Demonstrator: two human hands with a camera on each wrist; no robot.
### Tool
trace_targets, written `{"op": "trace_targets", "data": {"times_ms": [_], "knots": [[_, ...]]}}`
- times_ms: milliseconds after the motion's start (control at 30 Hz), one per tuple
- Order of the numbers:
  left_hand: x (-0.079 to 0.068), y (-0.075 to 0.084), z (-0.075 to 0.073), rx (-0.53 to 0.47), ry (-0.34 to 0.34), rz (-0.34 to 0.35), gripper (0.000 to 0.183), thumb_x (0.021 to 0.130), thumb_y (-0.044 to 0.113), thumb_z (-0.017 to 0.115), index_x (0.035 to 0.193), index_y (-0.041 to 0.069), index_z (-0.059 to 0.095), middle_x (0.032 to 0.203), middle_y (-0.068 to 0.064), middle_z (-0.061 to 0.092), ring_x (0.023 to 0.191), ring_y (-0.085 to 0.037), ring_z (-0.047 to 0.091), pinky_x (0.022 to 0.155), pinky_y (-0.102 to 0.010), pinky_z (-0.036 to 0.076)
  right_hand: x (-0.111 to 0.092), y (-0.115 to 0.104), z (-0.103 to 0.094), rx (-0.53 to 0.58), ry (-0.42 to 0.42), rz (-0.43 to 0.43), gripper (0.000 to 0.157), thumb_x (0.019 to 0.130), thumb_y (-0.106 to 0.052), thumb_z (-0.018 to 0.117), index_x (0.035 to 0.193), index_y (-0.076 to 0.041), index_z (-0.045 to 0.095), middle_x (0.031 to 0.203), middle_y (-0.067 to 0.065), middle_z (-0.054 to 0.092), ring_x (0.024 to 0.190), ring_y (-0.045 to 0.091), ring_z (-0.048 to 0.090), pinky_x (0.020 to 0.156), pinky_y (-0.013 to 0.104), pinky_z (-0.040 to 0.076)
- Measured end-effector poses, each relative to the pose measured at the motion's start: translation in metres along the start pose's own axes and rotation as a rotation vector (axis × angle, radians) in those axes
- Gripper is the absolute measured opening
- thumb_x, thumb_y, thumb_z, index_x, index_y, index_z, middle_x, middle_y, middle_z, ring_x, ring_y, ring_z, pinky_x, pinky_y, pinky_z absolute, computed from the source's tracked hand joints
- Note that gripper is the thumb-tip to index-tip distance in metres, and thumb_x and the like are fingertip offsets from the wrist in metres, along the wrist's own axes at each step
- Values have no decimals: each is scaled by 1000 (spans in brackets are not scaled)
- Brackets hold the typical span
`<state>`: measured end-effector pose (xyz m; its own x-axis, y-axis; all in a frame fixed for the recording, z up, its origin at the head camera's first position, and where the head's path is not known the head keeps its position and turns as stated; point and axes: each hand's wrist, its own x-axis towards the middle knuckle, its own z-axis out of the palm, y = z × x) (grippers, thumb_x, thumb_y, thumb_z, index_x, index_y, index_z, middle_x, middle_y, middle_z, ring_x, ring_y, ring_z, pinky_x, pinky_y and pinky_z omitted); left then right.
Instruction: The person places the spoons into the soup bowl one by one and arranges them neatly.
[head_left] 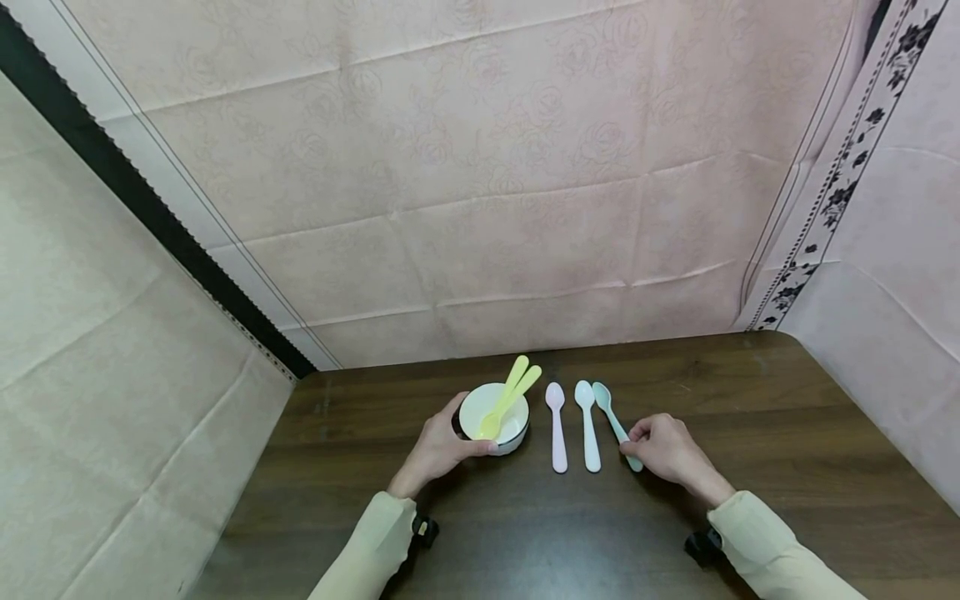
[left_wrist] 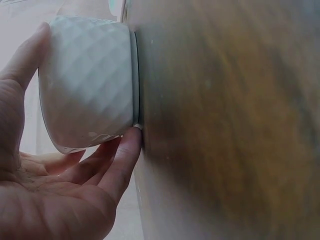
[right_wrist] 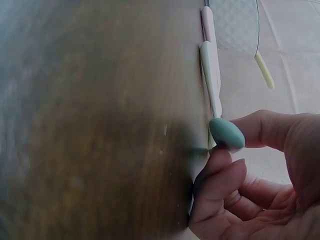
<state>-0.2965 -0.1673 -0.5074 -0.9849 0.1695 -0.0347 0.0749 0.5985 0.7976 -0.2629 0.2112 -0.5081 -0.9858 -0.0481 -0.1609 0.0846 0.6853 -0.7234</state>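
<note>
My left hand (head_left: 438, 447) holds a white bowl (head_left: 472, 406) from its left side, thumb at the near side. In the left wrist view the bowl (left_wrist: 90, 80) shows a quilted diamond pattern, with a fingertip at its base by the tabletop. Two yellow spoons (head_left: 529, 381) lean in it, handles up over the far rim. To the right, my right hand (head_left: 667, 450) pinches a teal spoon (head_left: 609, 413) near its handle end. The right wrist view shows that rounded teal handle end (right_wrist: 227, 134) between thumb and fingers. The spoon lies slanted, its scoop pointing away.
A lilac-pink spoon (head_left: 557, 429) and a pale blue spoon (head_left: 588, 429) lie side by side between the bowl and the right hand, scoops pointing away. All stand on a dark wooden table (head_left: 517, 542). Pale patterned cloth (head_left: 487, 208) hangs behind the far edge and at both sides.
</note>
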Motion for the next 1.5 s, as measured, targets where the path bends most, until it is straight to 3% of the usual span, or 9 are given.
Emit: {"op": "trace_targets", "data": {"times_ms": [533, 1100, 1300, 1500], "knots": [[0, 1, -1, 3, -1, -6, 106, 77, 42, 100, 165, 17, 46, 159, -13, 60, 148, -35, 55, 122, -64, 42, -7, -9, -12, 123, -5, 20, 17, 96, -18, 79, 99, -2, 79, 84, 2, 71, 77, 18, 56, 65, 29, 43], [1, 0, 0, 7, 7, -8, 106, 76, 42, 101, 164, 18, 47, 158, -13, 61, 147, -35, 56, 121, -62, 43, -19, -35, -17, 270, -90, -23, 18, 100, -15, 75, 106, 1, 78, 80, 0, 71, 75, 15, 61, 63, 27, 48], [1, 0, 0, 27, 5, -21, 111, 76, 42, 101, 167, 13, 43, 161, -17, 58, 149, -38, 54, 122, -64, 42, -23, -43, -19, 275, -108, -36, 20, 100, -14, 75, 109, 3, 78, 82, 0, 73, 77, 16, 62, 65, 29, 50], [0, 1, 0, 33, 6, -21, 109, 76, 41, 101, 166, 15, 45, 160, -16, 59, 147, -36, 55, 121, -62, 44, -25, -48, -20, 275, -122, -47, 21, 100, -13, 76, 110, 4, 78, 81, 1, 73, 78, 18, 61, 65, 29, 50]]}}
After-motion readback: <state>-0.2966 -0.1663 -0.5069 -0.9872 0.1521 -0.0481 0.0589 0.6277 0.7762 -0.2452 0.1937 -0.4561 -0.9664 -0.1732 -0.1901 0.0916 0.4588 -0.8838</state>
